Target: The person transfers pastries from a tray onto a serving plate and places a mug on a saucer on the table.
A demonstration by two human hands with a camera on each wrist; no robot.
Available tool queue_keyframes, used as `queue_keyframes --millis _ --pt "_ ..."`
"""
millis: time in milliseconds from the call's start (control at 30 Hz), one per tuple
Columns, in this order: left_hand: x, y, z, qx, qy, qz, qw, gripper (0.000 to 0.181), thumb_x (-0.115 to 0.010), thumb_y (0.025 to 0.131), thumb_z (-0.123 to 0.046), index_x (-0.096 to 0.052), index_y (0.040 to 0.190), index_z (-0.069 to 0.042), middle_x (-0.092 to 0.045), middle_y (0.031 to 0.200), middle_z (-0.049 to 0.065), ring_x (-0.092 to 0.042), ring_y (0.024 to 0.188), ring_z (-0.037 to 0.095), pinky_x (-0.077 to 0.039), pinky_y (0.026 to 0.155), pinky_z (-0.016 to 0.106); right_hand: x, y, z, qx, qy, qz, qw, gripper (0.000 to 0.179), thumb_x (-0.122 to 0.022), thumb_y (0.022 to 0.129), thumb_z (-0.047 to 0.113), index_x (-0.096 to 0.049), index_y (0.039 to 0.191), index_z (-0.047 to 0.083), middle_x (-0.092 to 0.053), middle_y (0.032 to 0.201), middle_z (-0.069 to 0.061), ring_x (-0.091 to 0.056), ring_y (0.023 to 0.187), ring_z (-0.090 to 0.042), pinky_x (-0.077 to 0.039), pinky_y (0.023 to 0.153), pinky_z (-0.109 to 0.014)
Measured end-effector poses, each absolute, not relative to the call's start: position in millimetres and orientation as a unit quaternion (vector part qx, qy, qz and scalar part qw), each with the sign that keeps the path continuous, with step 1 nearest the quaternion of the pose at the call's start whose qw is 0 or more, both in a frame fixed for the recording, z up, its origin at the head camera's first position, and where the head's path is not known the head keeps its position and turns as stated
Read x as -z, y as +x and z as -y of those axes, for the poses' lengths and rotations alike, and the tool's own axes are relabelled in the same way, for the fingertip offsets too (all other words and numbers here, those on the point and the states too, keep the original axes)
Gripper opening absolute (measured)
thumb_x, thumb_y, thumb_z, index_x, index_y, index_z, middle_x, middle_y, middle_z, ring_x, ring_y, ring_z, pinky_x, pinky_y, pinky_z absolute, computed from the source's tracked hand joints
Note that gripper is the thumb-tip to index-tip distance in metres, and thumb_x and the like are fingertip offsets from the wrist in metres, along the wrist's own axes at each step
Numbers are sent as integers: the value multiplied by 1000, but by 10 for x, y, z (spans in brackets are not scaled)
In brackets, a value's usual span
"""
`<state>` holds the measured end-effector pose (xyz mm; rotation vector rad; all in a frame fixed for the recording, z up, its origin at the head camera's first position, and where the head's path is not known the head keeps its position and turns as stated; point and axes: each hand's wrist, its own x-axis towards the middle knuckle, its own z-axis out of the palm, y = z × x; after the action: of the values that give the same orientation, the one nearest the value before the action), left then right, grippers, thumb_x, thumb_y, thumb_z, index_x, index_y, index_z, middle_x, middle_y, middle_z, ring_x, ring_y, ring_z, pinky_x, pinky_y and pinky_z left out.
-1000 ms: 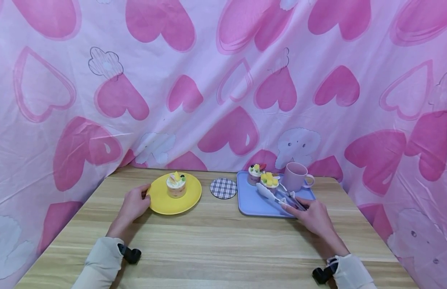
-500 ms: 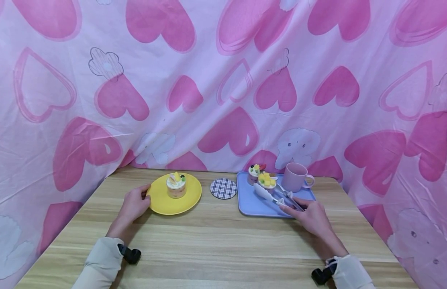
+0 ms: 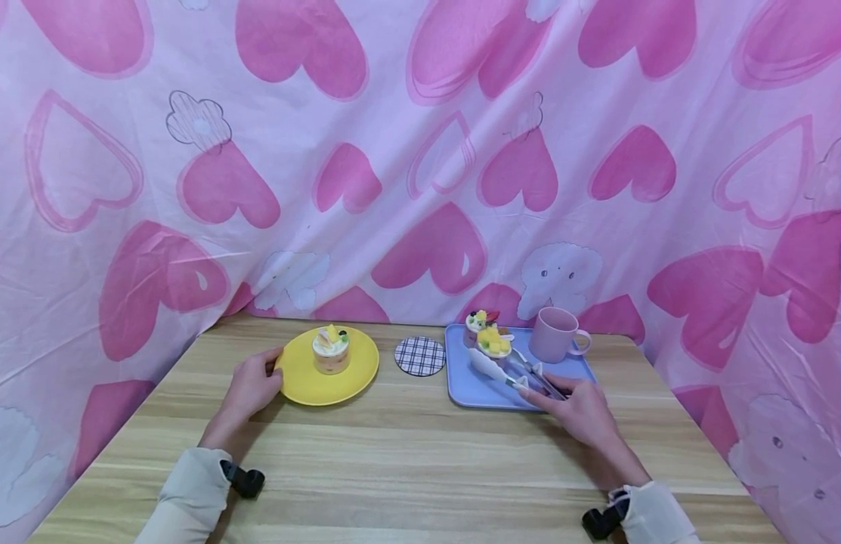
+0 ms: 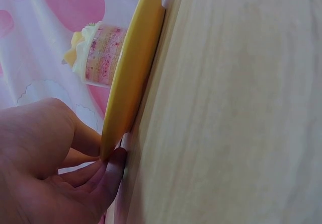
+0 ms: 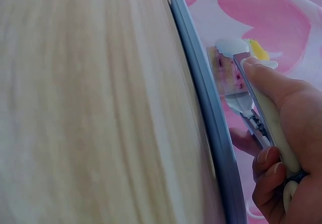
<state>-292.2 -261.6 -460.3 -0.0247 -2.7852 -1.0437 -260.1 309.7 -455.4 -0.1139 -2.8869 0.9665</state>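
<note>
My left hand [image 3: 251, 385] pinches the left rim of a yellow plate [image 3: 301, 378], thumb above and fingers below in the left wrist view. A dessert cup [image 3: 331, 355] with cream and fruit stands upright on that plate. Over the blue tray [image 3: 471, 394], my right hand [image 3: 579, 408] grips white-tipped tongs [image 5: 269, 118]. The arms of the tongs are spread around a second dessert cup [image 3: 493, 344], topped with yellow fruit cubes. Behind it to the left, a third dessert cup [image 3: 473, 325] with a red fruit piece stands partly hidden.
A pink mug [image 3: 553, 336] stands at the tray's back right, close to the tongs. Between plate and tray lies a round checked coaster [image 3: 420, 356]. A pink heart-patterned cloth [image 3: 420, 174] hangs behind the wooden table [image 3: 420, 461].
My right hand has moved left with the tongs, and the cup with yellow cubes has shifted left along with them, nearer the third cup. My left hand has stayed on the plate.
</note>
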Motion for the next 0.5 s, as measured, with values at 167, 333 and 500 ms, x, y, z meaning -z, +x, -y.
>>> queue_keyframes --millis 167,333,500 --pt "4608 -2920 2604 355 -4 932 79 54 -49 95 -8 -43 146 9 -56 140 30 -59 125 38 -53 101 51 4562 -2580 -3040 -313 -34 948 52 93 -68 66 83 -60 140 27 -40 59 1 -43 69 -22 -35 50 -27" --pt "4613 -2920 2606 356 -4 931 80 54 -49 95 -7 -43 146 9 -57 139 30 -59 124 38 -54 100 51 4558 -2572 -2956 -328 -33 943 41 91 -72 65 80 -60 139 30 -34 55 3 -42 55 -21 -34 42 -26" --pt "4594 -2904 2588 357 -1 931 76 55 -49 95 -7 -43 146 10 -56 140 30 -59 125 40 -53 101 52 4579 -2582 -2889 -332 -9 941 57 90 -73 65 79 -63 137 26 -31 54 5 -40 52 -17 -35 42 -26"
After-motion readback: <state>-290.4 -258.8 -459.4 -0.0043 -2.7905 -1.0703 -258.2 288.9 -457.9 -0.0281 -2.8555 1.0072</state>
